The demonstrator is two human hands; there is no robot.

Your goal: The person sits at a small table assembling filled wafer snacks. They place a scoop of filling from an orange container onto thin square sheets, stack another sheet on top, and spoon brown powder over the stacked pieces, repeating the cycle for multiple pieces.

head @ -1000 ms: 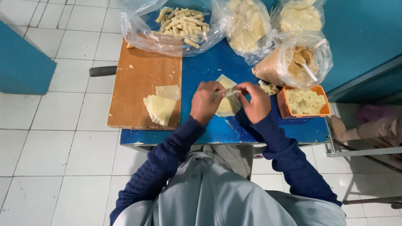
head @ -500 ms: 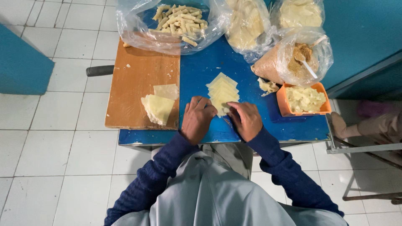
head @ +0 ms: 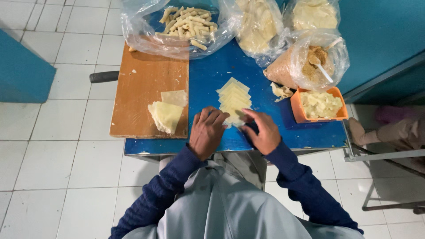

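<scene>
A blue table (head: 212, 71) on a white tiled floor (head: 53, 168) carries everything in this overhead view. A wooden cutting board (head: 141, 88) covers the table's left side, its dark handle (head: 104, 77) jutting past the left edge. Along the far edge lie clear plastic bags: one of short rolled sticks (head: 188, 22) at the far left corner, two of pale sheets (head: 256, 26) beside it, and one of brown crumbs (head: 310, 62) with a white spoon (head: 322, 71) toward the right edge. An orange tub (head: 297, 110) of pale filling stands at the near right corner. A small stack of pale wrappers (head: 166, 116) rests on the board's near right part. At the table's middle, a fanned row of pale square wrappers (head: 233, 97) runs toward the near edge, where both hands meet it. The left hand (head: 207, 132) lies flat, fingers on the row's near end, grip loose and holding nothing. The right hand (head: 262, 132) curls beside it, fingertips at the nearest wrapper; its grip cannot be told.
</scene>
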